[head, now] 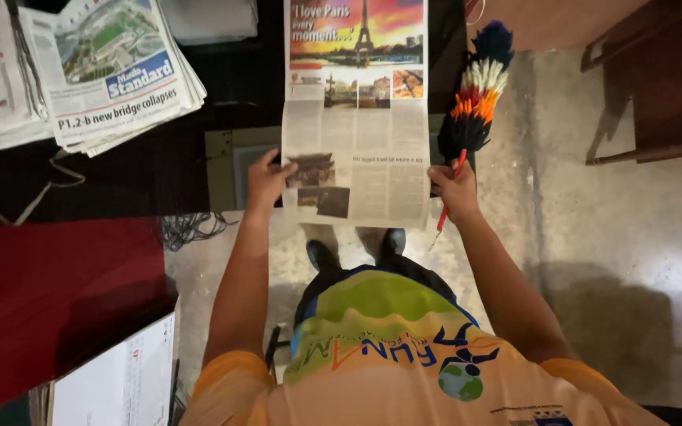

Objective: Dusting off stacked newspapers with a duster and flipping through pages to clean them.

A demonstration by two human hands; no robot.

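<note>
A folded newspaper (pixel 354 110) hangs lengthwise in front of me, a sunset city picture at its far end. My left hand (pixel 267 180) grips its lower left edge with the thumb over the page. My right hand (pixel 455 189) holds the lower right edge and also clasps the red handle of a feather duster (pixel 475 87). The duster's feathers are black, orange, white and blue, and it points away from me beside the paper's right edge.
Stacks of newspapers (pixel 112 71) lie on a dark table (pixel 159 166) at the upper left. A red cloth (pixel 49 292) covers the near left, with a white sheet (pixel 120 379) below it. A wooden chair (pixel 657 87) stands at the upper right on the concrete floor (pixel 617 237).
</note>
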